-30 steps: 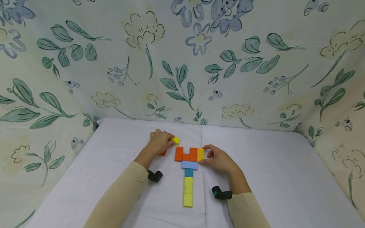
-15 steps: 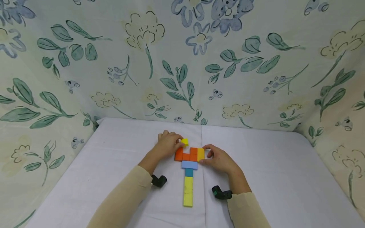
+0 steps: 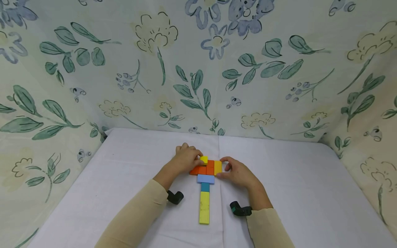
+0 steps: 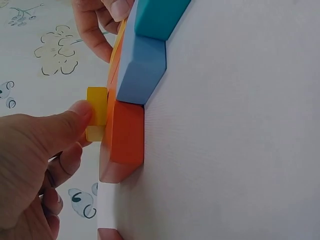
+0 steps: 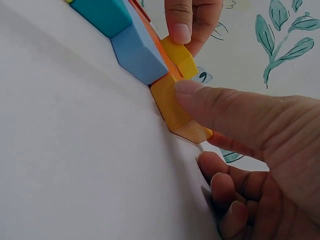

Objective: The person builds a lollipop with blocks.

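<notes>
where pinched, yellow cube [image 3: 203, 159] level

Left hand [image 4: 30, 165] pinched small yellow block [image 4: 96, 113] against orange block [image 4: 127, 132]; light blue block [image 4: 142, 67] and teal block [image 4: 159, 16] adjoined beyond.

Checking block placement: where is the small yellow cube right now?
In the head view, the small yellow cube sits mid-table, pinched by the left hand above the orange blocks.
</notes>
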Motion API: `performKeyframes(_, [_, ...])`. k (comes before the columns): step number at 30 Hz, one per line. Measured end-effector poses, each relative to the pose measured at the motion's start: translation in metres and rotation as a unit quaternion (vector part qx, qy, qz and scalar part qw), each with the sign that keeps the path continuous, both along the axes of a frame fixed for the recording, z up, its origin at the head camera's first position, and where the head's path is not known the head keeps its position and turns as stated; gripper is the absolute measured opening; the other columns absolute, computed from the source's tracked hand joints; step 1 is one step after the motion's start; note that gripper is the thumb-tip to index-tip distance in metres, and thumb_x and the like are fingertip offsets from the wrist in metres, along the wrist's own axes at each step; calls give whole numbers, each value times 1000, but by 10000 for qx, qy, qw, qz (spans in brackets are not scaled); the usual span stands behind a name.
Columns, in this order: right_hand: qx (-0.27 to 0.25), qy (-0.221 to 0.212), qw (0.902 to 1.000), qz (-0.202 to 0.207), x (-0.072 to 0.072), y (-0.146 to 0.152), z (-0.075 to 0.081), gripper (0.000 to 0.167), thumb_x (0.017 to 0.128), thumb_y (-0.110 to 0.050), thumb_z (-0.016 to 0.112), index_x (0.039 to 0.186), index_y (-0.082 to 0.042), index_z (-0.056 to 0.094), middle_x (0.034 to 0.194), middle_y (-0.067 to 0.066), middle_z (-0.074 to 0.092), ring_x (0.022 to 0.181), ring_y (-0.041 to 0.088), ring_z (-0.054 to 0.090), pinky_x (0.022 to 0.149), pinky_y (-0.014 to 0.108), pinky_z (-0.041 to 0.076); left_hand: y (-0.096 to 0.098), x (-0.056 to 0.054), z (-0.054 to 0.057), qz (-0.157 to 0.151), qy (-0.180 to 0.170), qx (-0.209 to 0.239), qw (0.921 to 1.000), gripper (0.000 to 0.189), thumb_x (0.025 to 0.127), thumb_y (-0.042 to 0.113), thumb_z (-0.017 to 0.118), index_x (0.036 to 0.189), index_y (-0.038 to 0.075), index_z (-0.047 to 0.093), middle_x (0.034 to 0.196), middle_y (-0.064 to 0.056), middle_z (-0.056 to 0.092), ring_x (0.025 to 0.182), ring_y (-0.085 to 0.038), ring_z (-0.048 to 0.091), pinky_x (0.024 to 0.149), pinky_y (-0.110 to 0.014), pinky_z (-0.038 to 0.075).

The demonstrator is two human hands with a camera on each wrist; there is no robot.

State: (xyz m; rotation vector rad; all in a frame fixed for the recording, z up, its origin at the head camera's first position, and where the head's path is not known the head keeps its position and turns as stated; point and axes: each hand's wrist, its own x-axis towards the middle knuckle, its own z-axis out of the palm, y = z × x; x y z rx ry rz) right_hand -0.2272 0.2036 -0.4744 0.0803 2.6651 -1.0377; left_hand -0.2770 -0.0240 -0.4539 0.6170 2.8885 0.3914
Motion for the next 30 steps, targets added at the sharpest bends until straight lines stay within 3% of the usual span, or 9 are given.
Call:
performKeyframes(9, [56,-17,10000,-25,0,0,2,60,83,-36,85,135,-24,59,100,5,58,90,22,55,73,33,44,-3,0,-1,-91,80,-117,9999,41,94,50,68,126,23,72,116,0,69,108,-23,46,97,-44,35])
performKeyframes(20, [39,-6,10000,-34,-1,-1,1,59,83,-37,85,134,-25,59,100,5,58,91,22,54,74,33,44,-1,3,-3,-67,-59,1,10000,32,98,42,67,124,25,73,118,0,68,110,-23,46,96,-43,36])
performKeyframes(24, [67,-3,10000,-33,-1,-1,0,59,83,-36,85,135,-24,59,100,5,58,91,22,54,74,33,45,-4,6,-5,75,-31,54,10000,32,100,39,65,128,26,70,119,0,68,108,-23,46,97,-44,35])
performKeyframes(30, [47,-63,9999,-87,-1,-1,1,60,82,-36,85,135,-25,59,101,5,58,93,22,54,74,33,44,-12,15,-9,583,355,8,9977,35,99,41,65,129,23,70,116,1,72,102,-23,46,94,-46,35])
